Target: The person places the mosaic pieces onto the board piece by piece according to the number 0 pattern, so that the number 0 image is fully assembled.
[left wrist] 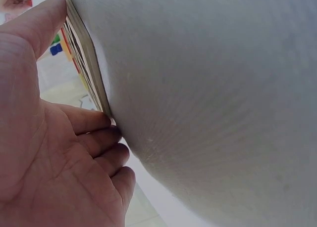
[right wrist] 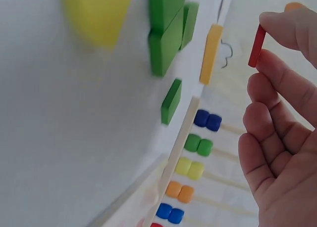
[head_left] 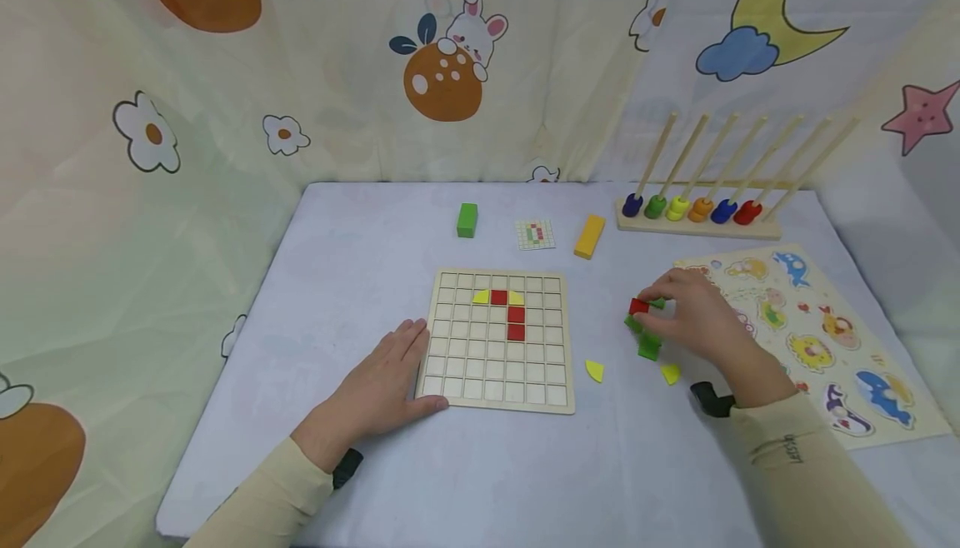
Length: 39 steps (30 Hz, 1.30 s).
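- Right hand [head_left: 697,315] has a fingertip grip on a red tile [right wrist: 256,45], lifted above the green tiles [head_left: 645,340] right of the grid board [head_left: 497,340]; thin pinch, tile could slip.
- Left hand [head_left: 386,381] lies flat and relaxed, holding nothing, bracing the board edge; if it lifts, the board may slide on the worktop [head_left: 360,231].

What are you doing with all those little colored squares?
A person is filling a wooden grid board with small tiles. Their right hand pinches a red tile above a little pile of green tiles. Their left hand rests flat against the board's corner. Three red and two yellow tiles already sit in the grid. A pattern card lies behind it.
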Each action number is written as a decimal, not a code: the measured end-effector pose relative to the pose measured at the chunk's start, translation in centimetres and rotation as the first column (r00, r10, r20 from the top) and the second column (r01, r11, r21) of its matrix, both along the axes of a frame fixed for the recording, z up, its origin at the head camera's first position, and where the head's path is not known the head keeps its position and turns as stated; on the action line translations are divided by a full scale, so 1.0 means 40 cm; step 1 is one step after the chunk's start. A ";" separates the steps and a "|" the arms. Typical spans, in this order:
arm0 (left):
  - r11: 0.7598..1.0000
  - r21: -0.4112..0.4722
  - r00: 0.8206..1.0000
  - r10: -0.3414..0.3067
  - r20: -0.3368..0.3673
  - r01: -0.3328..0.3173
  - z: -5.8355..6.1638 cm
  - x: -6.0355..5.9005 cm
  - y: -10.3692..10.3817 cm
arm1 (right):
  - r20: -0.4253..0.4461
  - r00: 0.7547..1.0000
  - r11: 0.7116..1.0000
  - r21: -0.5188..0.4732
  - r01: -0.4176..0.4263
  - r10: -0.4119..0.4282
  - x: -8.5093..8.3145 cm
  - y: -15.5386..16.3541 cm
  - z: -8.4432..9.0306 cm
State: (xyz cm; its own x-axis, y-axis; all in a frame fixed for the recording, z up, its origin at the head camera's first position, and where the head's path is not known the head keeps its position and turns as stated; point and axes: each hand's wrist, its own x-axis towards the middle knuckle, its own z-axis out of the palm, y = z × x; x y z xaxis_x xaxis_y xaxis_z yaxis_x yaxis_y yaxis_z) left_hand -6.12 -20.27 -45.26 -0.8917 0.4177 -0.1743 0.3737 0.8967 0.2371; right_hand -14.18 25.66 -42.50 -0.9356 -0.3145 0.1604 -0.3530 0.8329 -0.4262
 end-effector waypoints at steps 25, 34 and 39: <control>1.000 0.001 1.000 0.008 0.017 -0.008 0.001 0.000 0.001 | 0.087 0.994 0.995 -0.079 -0.055 0.062 -0.015 -0.166 0.012; 1.000 0.003 1.000 0.000 0.002 0.000 0.003 0.000 0.003 | 0.116 0.988 0.993 -0.078 -0.094 0.102 -0.006 -0.242 0.016; 1.000 0.001 1.000 0.002 0.006 -0.002 0.004 0.000 0.004 | 0.112 0.984 0.990 -0.062 -0.130 0.136 0.007 -0.281 0.015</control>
State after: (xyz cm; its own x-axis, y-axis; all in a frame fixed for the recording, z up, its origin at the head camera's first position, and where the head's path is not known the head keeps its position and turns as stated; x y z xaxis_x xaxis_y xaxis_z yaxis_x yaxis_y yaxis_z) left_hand -6.10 -20.11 -45.10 -0.8916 0.4160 -0.1790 0.3704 0.8972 0.2403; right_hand -13.88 14.44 -41.91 -0.8991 -0.4315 0.0733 -0.4048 0.7564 -0.5138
